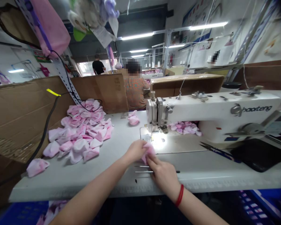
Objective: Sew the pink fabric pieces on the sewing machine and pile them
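Note:
A small pink fabric piece lies between my two hands, just in front of the lit needle area of a white sewing machine. My left hand grips its left side with bent fingers. From the near side, my right hand pinches the lower edge of the same piece; a red band circles that wrist. Thin metal tools, perhaps tweezers or an awl, lie on the table partly under my right hand. Both sets of fingertips are partly hidden by the cloth.
A heap of pink and white fabric pieces covers the table's left side, beside cardboard walls. Thread snips and a black pad lie right. More pieces sit behind the needle. A person sits beyond the table.

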### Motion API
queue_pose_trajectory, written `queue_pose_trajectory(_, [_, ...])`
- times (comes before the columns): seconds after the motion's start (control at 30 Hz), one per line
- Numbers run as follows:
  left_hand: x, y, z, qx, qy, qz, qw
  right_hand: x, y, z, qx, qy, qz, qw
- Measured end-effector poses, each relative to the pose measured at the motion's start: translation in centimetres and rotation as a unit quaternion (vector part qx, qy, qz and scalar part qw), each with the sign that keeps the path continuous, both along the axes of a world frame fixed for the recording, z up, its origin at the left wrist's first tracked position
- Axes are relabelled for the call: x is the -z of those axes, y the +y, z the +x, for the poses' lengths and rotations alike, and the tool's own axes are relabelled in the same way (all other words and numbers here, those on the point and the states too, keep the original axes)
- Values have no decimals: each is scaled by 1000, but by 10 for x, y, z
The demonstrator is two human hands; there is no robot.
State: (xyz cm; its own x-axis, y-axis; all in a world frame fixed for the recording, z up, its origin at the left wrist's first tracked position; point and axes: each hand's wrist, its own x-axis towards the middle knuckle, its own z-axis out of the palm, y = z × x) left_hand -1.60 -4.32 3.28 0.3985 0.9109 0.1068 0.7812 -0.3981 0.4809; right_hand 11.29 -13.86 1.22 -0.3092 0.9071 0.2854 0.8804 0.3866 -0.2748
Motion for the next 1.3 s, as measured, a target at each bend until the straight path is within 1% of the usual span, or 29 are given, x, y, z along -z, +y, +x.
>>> queue_pose_trajectory(0.07, [-1, 8, 6, 12, 32, -2, 999, 5, 1, -5, -8, -66, 2, 998])
queue_pose_trajectory(0.1, [-3, 11, 10, 21, 45, -3, 999, 6, 2, -5, -9, -83, 2, 997])
queue_pose_trajectory(0.2, [-11, 16, 19, 67, 70, -17, 995, 5, 6, -3, -22, -139, 4, 990])
queue_pose_trajectory(0.3, [-19, 19, 24, 122, 74, -47, 989, 0, 10, 0, -41, -149, -6, 988])
queue_pose_trajectory(0.4, [-19, 24, 27, 146, 62, -53, 986, -3, 13, 2, -47, -157, -19, 986])
queue_pose_trajectory(0.5, [-12, 28, 27, 145, 45, -37, 988, -3, 14, 4, -48, -155, -35, 986])
queue_pose_trajectory(0.6, [-2, 29, 26, 137, 28, -25, 990, -3, 17, 10, -53, -130, -37, 989])
queue_pose_trajectory(0.73, [7, 29, 24, 122, 13, -20, 992, -1, 23, 17, -18, -117, -12, 993])
queue_pose_trajectory(0.8, [6, 29, 22, 123, 13, -22, 992, -2, 25, 17, -4, -127, -7, 992])
queue_pose_trajectory(0.9, [0, 26, 18, 139, 20, -17, 990, -2, 26, 14, 9, -135, -12, 991])
queue_pose_trajectory(0.97, [-5, 23, 16, 152, 33, 2, 988, -1, 26, 12, 15, -140, -19, 990])
queue_pose_trajectory(1.03, [-6, 19, 15, 151, 53, 33, 987, 2, 24, 12, 16, -146, -19, 989])
queue_pose_trajectory(1.2, [2, 10, 23, 128, 109, 100, 981, 16, 20, 14, 32, -145, -10, 989])
queue_pose_trajectory(1.3, [3, -3, 17, 110, 125, 142, 976, 28, 20, 17, 33, -126, 7, 991])
